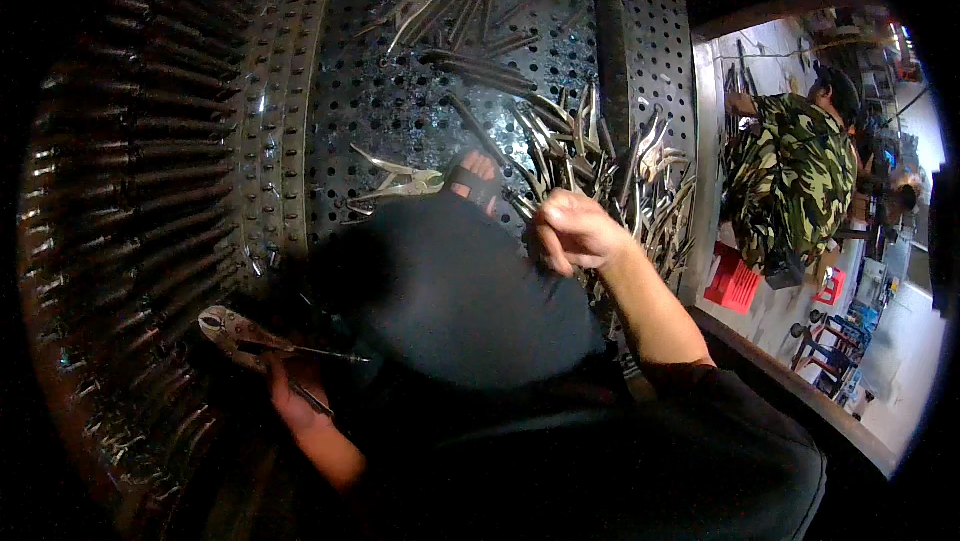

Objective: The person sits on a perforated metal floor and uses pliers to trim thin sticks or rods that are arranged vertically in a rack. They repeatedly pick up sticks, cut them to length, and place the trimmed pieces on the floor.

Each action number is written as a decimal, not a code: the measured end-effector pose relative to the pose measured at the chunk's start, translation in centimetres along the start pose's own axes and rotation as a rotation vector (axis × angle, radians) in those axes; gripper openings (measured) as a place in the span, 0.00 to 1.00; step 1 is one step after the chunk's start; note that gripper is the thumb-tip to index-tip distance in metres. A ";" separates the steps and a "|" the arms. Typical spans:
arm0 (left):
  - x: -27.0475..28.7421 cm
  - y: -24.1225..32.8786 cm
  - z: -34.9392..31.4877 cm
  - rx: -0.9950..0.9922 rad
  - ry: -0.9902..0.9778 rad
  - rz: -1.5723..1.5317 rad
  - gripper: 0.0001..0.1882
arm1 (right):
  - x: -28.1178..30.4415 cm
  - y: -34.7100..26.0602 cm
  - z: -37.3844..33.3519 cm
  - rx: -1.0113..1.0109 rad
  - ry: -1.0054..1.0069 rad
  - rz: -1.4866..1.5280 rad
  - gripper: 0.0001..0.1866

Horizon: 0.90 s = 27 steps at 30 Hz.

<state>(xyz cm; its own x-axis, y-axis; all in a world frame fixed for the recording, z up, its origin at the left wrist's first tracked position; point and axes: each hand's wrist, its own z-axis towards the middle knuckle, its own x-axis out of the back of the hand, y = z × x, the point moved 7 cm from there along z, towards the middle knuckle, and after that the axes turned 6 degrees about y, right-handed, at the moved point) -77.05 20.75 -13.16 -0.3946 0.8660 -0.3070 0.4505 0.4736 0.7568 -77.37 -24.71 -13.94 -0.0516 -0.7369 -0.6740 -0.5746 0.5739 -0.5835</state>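
My left hand, at the lower left, is wrapped round a pair of locking pliers; their rounded jaws point up and to the left. Over the right edge of my dark-clothed knee is my right hand, its fingers curled closed. A thin dark shape shows under those fingers, too dim to name. Just beyond this hand lies a heap of metal pliers, with handles pointing many ways. Another pair of pliers rests spread on the perforated metal plate, beside my sandalled foot.
Rows of dark tool handles line the left side. Farther off on the plate are loose dark bars and another pair of pliers. Beyond the right edge, a person in a camouflage top is near a red crate.
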 end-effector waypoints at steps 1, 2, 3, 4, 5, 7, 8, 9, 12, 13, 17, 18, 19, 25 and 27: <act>-0.1 0.0 0.2 0.003 -0.005 0.006 0.28 | 3.3 2.8 1.0 -0.112 0.242 -0.012 0.26; 0.2 0.2 0.2 0.007 -0.005 0.019 0.28 | 6.7 6.4 2.1 -0.172 0.343 -0.281 0.25; 0.8 0.6 0.2 0.007 0.006 0.038 0.28 | 8.8 9.2 3.0 -0.232 0.431 -0.548 0.24; 1.7 1.1 0.1 0.001 0.026 0.052 0.28 | 8.1 9.8 3.4 -0.198 0.475 -0.717 0.21; 1.6 1.4 0.1 0.011 0.045 0.061 0.29 | 7.4 10.1 3.5 -0.161 0.516 -0.651 0.19; 1.1 2.3 -0.3 -0.016 0.047 0.088 0.30 | 6.4 11.5 3.2 -0.240 0.554 -0.371 0.15; 0.8 3.0 -0.7 -0.053 0.030 0.107 0.31 | 5.9 11.3 3.2 -0.186 0.558 -0.380 0.14; -1.1 4.0 -1.7 -0.107 0.022 0.124 0.31 | 4.5 10.0 3.9 -0.127 0.545 -0.394 0.13; -3.8 4.8 -2.4 -0.229 0.153 0.063 0.30 | -0.3 2.9 4.3 0.164 0.559 -0.548 0.12; -4.1 5.1 -2.3 -0.268 0.115 0.046 0.30 | -2.3 0.2 3.8 0.281 0.570 -0.612 0.12; -5.2 5.7 -3.1 -0.318 -0.105 0.000 0.29 | -14.1 -6.8 -0.7 0.768 0.456 -1.049 0.06; -6.2 5.5 -3.0 -0.274 -0.205 -0.015 0.29 | -16.5 -6.3 -2.0 1.039 0.422 -1.140 0.05; -6.8 5.7 -3.2 -0.258 -0.296 -0.008 0.29 | -18.3 -4.5 -2.5 1.106 0.342 -1.198 0.06; -5.1 7.2 -5.1 -0.104 -0.442 0.042 0.31 | -28.7 5.0 -1.9 0.899 -0.311 -0.825 0.14; -6.9 8.1 -5.5 -0.039 -0.622 0.049 0.32 | -28.9 3.7 -0.7 0.927 -0.125 -0.723 0.19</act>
<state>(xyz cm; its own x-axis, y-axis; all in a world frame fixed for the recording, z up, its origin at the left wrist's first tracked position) -75.11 17.78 -1.70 0.1714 0.8232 -0.5412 0.4219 0.4351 0.7954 -78.55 -1.56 3.71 0.1521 -0.9864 -0.0617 0.3773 0.1157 -0.9188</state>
